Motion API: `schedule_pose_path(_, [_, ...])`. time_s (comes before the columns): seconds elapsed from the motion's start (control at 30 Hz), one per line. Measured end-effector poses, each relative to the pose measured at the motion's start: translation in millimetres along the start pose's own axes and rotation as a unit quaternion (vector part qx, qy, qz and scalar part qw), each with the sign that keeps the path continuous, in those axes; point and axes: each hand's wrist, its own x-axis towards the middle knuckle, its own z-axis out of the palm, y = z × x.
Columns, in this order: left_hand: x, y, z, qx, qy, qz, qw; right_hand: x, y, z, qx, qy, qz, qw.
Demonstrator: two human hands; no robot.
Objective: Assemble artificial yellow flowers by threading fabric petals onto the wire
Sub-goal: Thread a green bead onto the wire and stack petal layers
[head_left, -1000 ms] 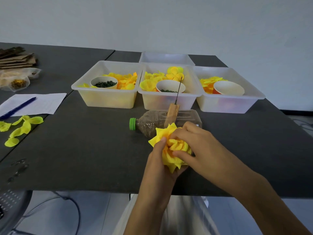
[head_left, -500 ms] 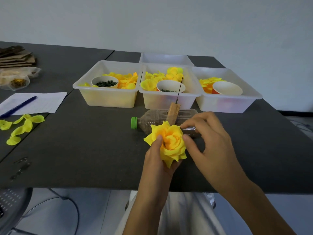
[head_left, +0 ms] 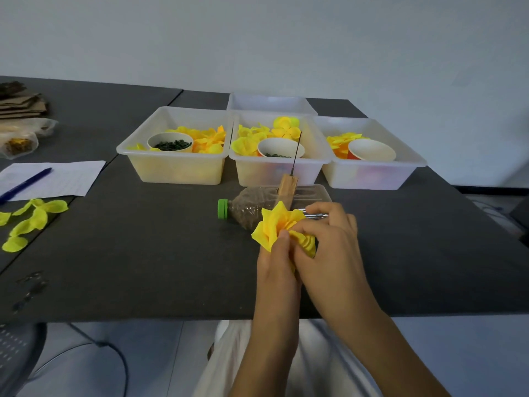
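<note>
Both hands grip one yellow flower (head_left: 276,227) above the dark table (head_left: 143,253). Left hand (head_left: 276,262) holds it from below, thumb pressed on the petals; right hand (head_left: 329,247) curls over its right side, fingertips pinching folded petals. Just beyond the fingers: a lying bottle (head_left: 249,207) (green cap) and an upright wire (head_left: 296,150).

light: soft, even | shadows: faint | edges: bowed, perhaps slightly blurred
</note>
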Motion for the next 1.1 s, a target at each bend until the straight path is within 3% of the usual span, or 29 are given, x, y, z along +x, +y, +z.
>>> schedule_pose_path(0.17, [-1.4, 1.0, -2.6, 0.017, 0.023, 0.019, 0.999, -7.2, -6.8, 1.7, -0.003, 0.006, -0.015, 1.000])
schedule_pose_path(0.33, [-3.6, 1.2, -2.0, 0.026, 0.007, 0.071, 0.997, -12.9, -13.8, 0.0, 0.141, 0.017, 0.051, 0.989])
schedule_pose_path(0.43, [-3.9, -0.1, -2.8, 0.009, 0.006, 0.045, 0.999, -14.3, -15.7, -3.7, 0.182, 0.030, 0.052, 0.981])
schedule_pose_path(0.67, [-5.5, 0.8, -1.9, -0.073, -0.007, -0.036, 0.997, -13.4, -4.2, -15.6, 0.006, 0.048, -0.034, 0.998])
schedule_pose_path(0.83, [-7.2, -2.4, 5.2, -0.032, -0.040, -0.008, 0.999, -9.0, -1.0, -25.0, 0.023, 0.019, -0.074, 0.997])
schedule_pose_path(0.93, [-2.8, -7.9, 5.6, -0.033, -0.043, 0.009, 0.998, -9.9, 7.0, -30.4, 0.051, 0.021, -0.038, 0.998])
schedule_pose_path(1.1, [-6.3, -13.0, 18.8, -0.016, -0.034, 0.030, 0.999, -17.3, 12.9, -31.1, -0.036, 0.070, 0.004, 0.997])
